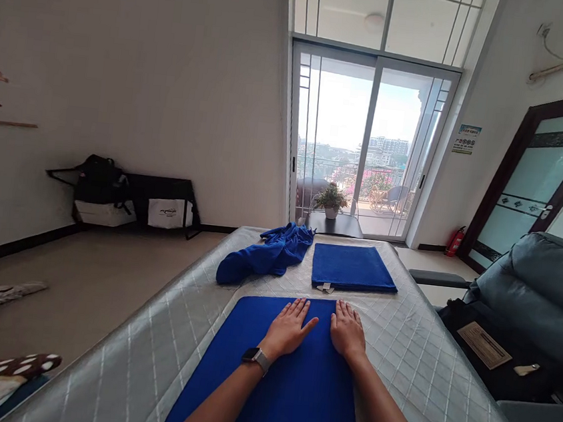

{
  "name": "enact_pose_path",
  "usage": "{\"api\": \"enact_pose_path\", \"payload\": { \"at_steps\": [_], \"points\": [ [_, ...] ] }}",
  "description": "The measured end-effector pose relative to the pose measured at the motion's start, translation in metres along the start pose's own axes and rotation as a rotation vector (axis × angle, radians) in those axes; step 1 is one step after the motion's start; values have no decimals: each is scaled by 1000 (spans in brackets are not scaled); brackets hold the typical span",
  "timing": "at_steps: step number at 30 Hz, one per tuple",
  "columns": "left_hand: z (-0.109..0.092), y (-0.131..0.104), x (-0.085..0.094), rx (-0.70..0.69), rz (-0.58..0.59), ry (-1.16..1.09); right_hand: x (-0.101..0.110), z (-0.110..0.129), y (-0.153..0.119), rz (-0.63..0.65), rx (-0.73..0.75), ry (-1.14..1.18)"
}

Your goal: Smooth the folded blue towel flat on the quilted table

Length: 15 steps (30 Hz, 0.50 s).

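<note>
A blue cloth (292,400) lies spread flat on the quilted grey mattress (427,360) right in front of me. My left hand (289,326) rests palm down on it near the far edge, fingers stretched out and thumb apart; a watch (251,355) is on that wrist. At the cloth's far right corner lies my right hand (348,327), flat with fingers extended. Beyond my hands a folded blue cloth (355,267) with a white tag (325,287) sits to the right. To its left is a crumpled blue cloth (271,253).
A potted plant (331,199) stands on a dark chair (335,226) past the mattress's far end. At right is a grey armchair (540,285) with a brown card (484,345) on dark fabric. A black backpack (98,178) lies by the left wall.
</note>
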<state>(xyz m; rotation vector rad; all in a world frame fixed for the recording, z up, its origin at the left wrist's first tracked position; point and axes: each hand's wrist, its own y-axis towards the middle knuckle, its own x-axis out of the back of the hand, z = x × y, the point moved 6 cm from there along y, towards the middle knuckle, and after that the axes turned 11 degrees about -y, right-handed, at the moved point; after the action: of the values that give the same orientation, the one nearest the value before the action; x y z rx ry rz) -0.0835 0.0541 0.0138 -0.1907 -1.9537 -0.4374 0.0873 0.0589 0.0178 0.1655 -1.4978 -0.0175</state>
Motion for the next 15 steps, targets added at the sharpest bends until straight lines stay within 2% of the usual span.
{"api": "enact_pose_path", "payload": {
  "at_steps": [5, 8, 11, 15],
  "points": [
    [69, -22, 27, 110, -12, 58, 0, 0, 0, 14, -3, -7],
    [102, -37, 40, 157, -35, 77, 1, 0, -1, 17, -7, -18],
    [121, -48, 45, 164, -46, 102, 3, 1, -1, 19, -8, -25],
    [127, -53, 44, 171, -62, 133, 4, 2, -2, 22, -12, -32]
  ]
}}
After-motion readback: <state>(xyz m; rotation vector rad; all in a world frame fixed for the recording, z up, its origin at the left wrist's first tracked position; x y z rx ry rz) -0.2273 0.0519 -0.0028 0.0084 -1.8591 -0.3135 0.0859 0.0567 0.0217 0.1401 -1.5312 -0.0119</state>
